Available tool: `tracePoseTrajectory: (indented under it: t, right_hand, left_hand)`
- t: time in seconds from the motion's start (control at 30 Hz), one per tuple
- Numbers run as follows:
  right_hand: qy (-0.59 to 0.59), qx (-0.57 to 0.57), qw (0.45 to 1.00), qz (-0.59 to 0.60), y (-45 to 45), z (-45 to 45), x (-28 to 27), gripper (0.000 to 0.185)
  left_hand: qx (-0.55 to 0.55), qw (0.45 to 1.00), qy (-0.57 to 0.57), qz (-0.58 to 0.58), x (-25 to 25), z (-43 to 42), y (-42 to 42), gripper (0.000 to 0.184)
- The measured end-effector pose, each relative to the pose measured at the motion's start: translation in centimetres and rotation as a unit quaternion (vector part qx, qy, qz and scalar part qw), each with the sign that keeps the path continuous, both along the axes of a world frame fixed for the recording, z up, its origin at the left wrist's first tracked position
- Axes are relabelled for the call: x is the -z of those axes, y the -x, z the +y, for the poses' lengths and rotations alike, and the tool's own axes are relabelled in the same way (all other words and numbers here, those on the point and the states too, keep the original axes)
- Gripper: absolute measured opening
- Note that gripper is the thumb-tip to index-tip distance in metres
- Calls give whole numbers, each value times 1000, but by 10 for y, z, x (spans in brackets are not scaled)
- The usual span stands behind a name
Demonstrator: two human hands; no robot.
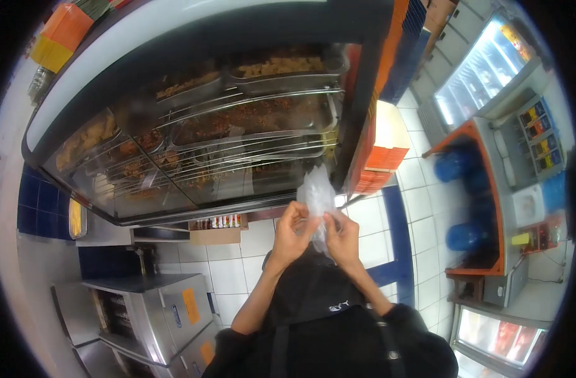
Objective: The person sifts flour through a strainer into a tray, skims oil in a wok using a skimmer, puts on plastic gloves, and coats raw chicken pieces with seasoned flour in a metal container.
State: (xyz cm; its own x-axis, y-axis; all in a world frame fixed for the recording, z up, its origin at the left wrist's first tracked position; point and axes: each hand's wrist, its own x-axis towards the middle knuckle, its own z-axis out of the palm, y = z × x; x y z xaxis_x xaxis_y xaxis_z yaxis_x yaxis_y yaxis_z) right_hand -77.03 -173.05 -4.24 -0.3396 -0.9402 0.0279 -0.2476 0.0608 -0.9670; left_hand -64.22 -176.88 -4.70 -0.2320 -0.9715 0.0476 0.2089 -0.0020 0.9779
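My black clothing (310,293) is nearest, and just beyond it both my hands are at work on a thin, whitish plastic bag (318,191). My left hand (291,235) pinches it between thumb and fingers on one side; my right hand (343,240) pinches it close by on the other. The bag stands up crumpled above my fingers, in front of my chest. I judge the step in hand to be fingering the thin layers; whether its mouth is parted I cannot tell. The next move, I think, calls for a light pinch on both sides, as such film could slip or tear. Past the bag is the glass display case (225,211) with metal food trays (288,80), orange boxes (384,151) beside it. Farther right are blue water jugs (462,237) and a lit fridge (480,72).
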Motion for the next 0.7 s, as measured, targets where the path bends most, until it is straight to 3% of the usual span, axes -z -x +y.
tracePoseTrajectory:
  t: [0.1, 0.17, 0.2, 0.3, 0.37, 0.4, 0.43, 0.5, 0.53, 0.6, 0.63, 0.7]
  right_hand:
    - [2, 27, 996, -86, -1, -2, 1, 23]
    - [3, 53, 996, -76, 7, -5, 4, 23]
    - [1, 77, 995, -69, 12, -7, 3, 24]
    - [27, 83, 994, -62, 20, -11, 0, 26]
    - [90, 79, 993, 8, 40, -24, -29, 28]
    - [193, 76, 978, -15, 43, -30, -69, 24]
    - [196, 51, 979, -20, 62, -34, -93, 22]
    - [371, 93, 922, 58, 72, -52, -166, 18]
    - [452, 114, 880, 91, 76, -62, -201, 20]
    - [599, 126, 776, 151, 72, -100, -265, 26]
    - [651, 115, 729, 178, 67, -125, -296, 29]
    - [710, 72, 662, 228, 51, -187, -352, 36]
  left_hand:
    - [0, 999, 1, -41, 12, -6, -10, 10]
    - [-46, 997, -47, 50, 5, -7, -11, 9]
    - [-67, 997, -10, 38, 3, -9, -7, 11]
    - [-16, 995, 6, 94, 15, -16, -14, 14]
    - [-71, 995, 40, 63, -16, -19, -16, 15]
    - [-72, 993, 9, 93, -22, -21, -23, 13]
    - [-70, 992, 27, 99, -10, -27, -34, 13]
    - [-43, 972, 11, 229, 23, -43, -53, 11]
    - [-41, 972, 23, 231, 22, -43, -60, 11]
    - [-120, 987, -8, 107, 13, -46, -72, 16]
    - [-123, 986, 5, 108, 0, -44, -73, 16]
    - [-146, 989, 32, 12, -23, -33, -72, 32]
